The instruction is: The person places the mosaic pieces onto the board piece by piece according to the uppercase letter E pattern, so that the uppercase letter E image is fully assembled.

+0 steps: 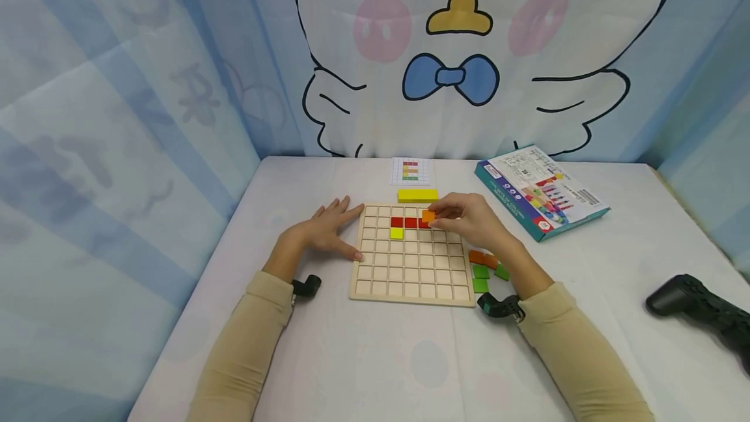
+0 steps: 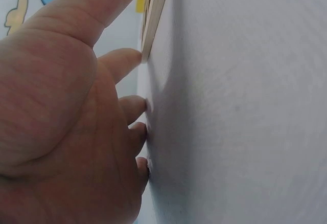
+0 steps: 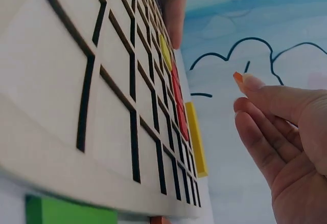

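Observation:
A wooden grid board lies flat on the table. In one of its upper rows sit three red tiles, with a yellow tile just below the leftmost one. My left hand spreads along the board's left edge, thumb and index finger touching it; the left wrist view shows the straight fingers against the table. Above the board's upper right part, my right hand pinches an orange tile between thumb and fingers. The right wrist view shows that orange tile raised clear of the board.
Several orange tiles and green tiles lie right of the board. Behind it are a yellow bar and a pattern card. A game box stands back right; a black controller lies far right.

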The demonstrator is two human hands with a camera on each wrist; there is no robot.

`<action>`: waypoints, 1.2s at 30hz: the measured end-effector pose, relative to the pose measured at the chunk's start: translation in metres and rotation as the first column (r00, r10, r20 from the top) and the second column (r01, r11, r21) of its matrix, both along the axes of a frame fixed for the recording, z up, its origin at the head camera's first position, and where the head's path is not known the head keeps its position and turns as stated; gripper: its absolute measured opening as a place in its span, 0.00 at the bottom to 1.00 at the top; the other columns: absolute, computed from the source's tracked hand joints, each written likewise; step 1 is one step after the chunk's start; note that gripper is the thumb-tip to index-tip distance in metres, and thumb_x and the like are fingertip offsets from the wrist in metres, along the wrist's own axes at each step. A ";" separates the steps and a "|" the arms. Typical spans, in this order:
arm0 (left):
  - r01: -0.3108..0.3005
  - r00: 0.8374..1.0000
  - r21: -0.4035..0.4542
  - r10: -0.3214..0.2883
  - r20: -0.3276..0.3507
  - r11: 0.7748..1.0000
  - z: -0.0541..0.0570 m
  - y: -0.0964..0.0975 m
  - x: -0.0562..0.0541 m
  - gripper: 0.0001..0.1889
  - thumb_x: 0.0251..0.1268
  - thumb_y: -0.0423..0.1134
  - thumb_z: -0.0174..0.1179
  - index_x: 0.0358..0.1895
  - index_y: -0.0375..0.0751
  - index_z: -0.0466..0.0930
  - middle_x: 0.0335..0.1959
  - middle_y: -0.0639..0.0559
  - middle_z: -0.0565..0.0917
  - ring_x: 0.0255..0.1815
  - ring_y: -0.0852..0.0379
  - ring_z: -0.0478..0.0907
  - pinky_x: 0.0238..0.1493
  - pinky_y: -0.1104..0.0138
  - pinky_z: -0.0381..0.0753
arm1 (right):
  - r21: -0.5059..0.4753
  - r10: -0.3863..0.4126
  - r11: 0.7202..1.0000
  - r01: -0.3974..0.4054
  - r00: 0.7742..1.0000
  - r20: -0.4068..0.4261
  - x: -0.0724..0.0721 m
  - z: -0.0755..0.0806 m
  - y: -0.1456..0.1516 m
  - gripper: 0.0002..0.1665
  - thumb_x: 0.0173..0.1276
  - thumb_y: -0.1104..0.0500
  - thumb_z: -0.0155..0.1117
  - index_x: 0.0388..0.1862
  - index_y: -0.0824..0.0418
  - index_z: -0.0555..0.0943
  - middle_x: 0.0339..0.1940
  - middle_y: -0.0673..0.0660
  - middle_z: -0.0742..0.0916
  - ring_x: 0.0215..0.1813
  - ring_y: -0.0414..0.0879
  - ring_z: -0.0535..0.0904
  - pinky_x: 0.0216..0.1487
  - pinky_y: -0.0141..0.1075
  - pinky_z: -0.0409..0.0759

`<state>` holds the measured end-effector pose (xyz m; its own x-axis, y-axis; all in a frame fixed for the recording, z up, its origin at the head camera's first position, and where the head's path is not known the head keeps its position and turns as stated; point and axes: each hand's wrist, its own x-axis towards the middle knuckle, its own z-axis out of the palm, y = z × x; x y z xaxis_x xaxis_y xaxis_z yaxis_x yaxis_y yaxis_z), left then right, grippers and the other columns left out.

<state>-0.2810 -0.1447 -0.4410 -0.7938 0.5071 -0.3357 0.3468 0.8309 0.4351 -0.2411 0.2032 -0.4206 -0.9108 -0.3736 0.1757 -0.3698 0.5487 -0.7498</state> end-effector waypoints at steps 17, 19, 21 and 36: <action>-0.007 1.000 0.007 0.007 0.011 1.000 -0.001 0.001 0.002 0.65 0.49 0.72 0.73 0.86 0.61 0.43 0.88 0.45 0.33 0.88 0.44 0.26 0.86 0.47 0.27 | 0.039 0.030 0.999 -0.028 0.997 -0.066 -0.007 0.003 -0.038 0.16 0.67 0.62 0.76 0.53 0.61 0.89 0.45 0.55 0.90 0.44 0.48 0.83 0.48 0.38 0.83; -0.008 1.000 0.006 0.008 0.009 1.000 0.000 0.001 0.002 0.64 0.49 0.72 0.73 0.86 0.61 0.43 0.88 0.45 0.33 0.88 0.44 0.26 0.86 0.47 0.27 | 0.037 0.026 0.999 -0.024 0.998 -0.057 -0.005 0.002 -0.040 0.16 0.66 0.61 0.76 0.53 0.61 0.89 0.44 0.55 0.90 0.42 0.48 0.83 0.46 0.38 0.83; -0.008 1.000 0.003 0.008 0.007 1.000 0.000 0.001 0.002 0.64 0.49 0.72 0.73 0.86 0.61 0.43 0.88 0.45 0.33 0.88 0.45 0.26 0.86 0.47 0.27 | 0.038 0.027 0.999 -0.026 0.999 -0.047 -0.004 0.000 -0.040 0.16 0.65 0.61 0.77 0.52 0.61 0.90 0.43 0.55 0.91 0.41 0.48 0.83 0.45 0.37 0.84; -0.010 1.000 -0.009 0.010 0.010 1.000 0.001 0.001 0.001 0.63 0.51 0.71 0.73 0.86 0.62 0.43 0.88 0.44 0.33 0.88 0.44 0.26 0.86 0.46 0.27 | 0.047 0.100 0.994 -0.100 0.995 0.011 0.003 -0.007 -0.048 0.15 0.63 0.62 0.79 0.49 0.62 0.91 0.42 0.54 0.91 0.37 0.47 0.79 0.37 0.30 0.79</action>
